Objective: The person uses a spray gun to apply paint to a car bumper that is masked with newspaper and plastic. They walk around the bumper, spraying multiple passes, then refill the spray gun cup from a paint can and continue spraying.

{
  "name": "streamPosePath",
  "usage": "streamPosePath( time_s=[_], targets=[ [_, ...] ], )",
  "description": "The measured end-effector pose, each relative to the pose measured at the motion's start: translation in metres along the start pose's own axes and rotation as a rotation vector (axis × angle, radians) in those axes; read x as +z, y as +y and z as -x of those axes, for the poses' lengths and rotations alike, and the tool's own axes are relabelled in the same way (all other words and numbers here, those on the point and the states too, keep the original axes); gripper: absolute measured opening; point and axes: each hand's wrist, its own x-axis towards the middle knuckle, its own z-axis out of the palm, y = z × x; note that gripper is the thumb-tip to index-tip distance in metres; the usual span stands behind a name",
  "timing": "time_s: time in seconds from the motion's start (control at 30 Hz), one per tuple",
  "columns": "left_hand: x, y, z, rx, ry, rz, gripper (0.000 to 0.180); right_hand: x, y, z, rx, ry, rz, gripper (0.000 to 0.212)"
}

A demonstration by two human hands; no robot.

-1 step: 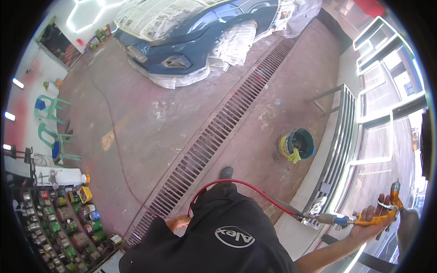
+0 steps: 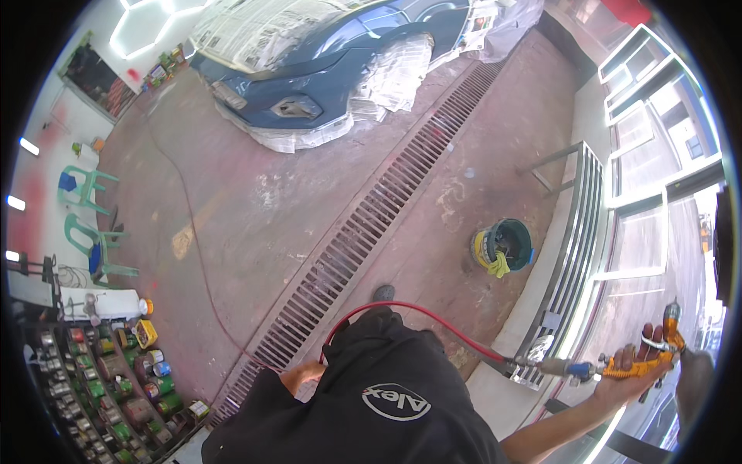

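Gripping an orange spray gun (image 2: 653, 365), right fingers (image 2: 629, 359) curl round it; left fingers are hidden, state unclear.

The view is bright: white hexagonal lamps (image 2: 144, 46) shine at upper left, windows (image 2: 630, 243) at right give glare, straight lines curve outward.

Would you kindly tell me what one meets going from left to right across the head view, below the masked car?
Paint cans → grey shoe → dark bucket → right hand gripping an orange tool.
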Motion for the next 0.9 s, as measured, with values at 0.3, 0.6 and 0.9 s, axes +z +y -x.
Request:
streamPosePath(
  time_s=[0.3, 0.6, 0.9],
  targets=[
    [-0.054, 0.16, -0.064, 0.008, 0.365, 0.269, 0.052, 0.108, 0.141, -0.164, 0.019, -0.113, -0.062, 0.084],
    [-0.038, 0.369, -0.107, -0.193, 0.407, 0.405, 0.053, 0.223, 0.279, -0.371, 0.107, -0.275, 0.108, 0.086],
    [-0.028, 0.555, -0.117, -0.314, 0.473, 0.537, 0.055, 0.348, 0.366, -0.563, 0.203, -0.375, 0.125, 0.071]
  ],
)
